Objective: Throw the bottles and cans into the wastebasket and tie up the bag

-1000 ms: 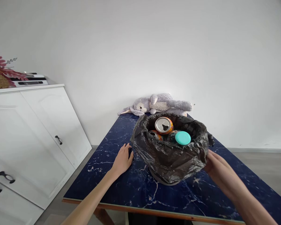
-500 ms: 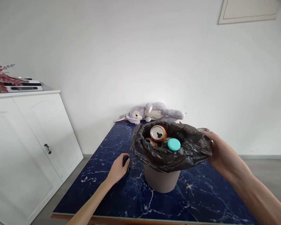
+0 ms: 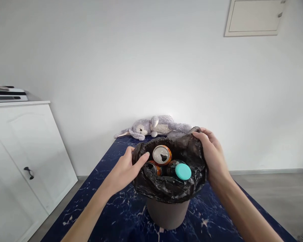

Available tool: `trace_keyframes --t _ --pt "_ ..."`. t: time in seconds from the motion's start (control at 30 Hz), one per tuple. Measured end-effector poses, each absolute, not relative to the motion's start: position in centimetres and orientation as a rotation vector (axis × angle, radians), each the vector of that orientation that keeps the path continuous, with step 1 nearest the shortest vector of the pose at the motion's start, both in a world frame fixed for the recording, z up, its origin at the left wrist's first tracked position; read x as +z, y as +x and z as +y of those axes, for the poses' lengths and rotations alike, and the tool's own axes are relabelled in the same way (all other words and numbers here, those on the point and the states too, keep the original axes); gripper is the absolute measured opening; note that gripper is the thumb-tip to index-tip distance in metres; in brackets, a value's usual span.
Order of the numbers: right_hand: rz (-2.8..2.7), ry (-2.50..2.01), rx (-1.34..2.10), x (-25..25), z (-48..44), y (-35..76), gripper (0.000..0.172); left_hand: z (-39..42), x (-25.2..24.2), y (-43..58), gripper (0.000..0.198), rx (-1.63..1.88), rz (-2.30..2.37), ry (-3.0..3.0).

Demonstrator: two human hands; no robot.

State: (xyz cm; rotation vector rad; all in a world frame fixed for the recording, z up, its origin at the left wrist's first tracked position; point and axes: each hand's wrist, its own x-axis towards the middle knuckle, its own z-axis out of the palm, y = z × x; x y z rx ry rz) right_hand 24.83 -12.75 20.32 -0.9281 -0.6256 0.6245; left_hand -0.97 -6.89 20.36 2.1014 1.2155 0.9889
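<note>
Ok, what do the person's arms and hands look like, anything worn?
The left forearm and right forearm are bare, with no sleeves, watch or bracelet in view. The left hand and right hand wear no gloves, and no rings show.

Bin liner (image 3: 166,188) black, bin (image 3: 166,215) grey-brown. Cans: 1 orange, silver top (image 3: 161,155); bottle cap (image 3: 183,171) teal. Bench (image 3: 108,198) navy, white marble veining. Plush (image 3: 151,126) grey. Cabinet (image 3: 22,151) white.

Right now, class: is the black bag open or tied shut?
Open. The black bag gapes, showing a can and teal lid; left hand and right hand touch its rim.
</note>
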Motion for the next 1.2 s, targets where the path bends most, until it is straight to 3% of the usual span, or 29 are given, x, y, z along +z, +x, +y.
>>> trace_keyframes --t 0.1,0.2,0.33,0.53,0.73,0.97,1.2 --pt "-0.658 -0.914 0.67 20.4 -10.7 24.5 0.046 -5.0 21.0 -1.1 0.042 1.143 1.17 1.921" --pt "-0.672 -0.893 0.677 20.4 -8.1 24.0 0.046 -2.7 22.4 -1.1 0.05 1.17 1.267 1.903" --pt "-0.692 -0.949 0.657 20.1 -4.4 23.9 0.044 -0.8 23.6 -0.9 0.035 1.134 1.476 2.129" --pt "-0.706 -0.988 0.693 19.9 -1.5 24.5 0.039 -0.1 23.8 -0.2 0.032 1.281 1.556 2.139" --pt "-0.651 -0.928 0.751 20.2 -1.2 24.6 0.048 0.2 24.5 0.9 0.018 1.396 1.449 1.84" --pt "-0.646 -0.799 0.724 21.5 -1.7 25.3 0.057 0.0 25.1 1.6 0.004 1.452 1.322 1.911" --pt "-0.564 -0.708 0.58 23.0 -3.8 27.7 0.054 -0.4 25.0 2.7 0.025 1.751 1.148 1.733"
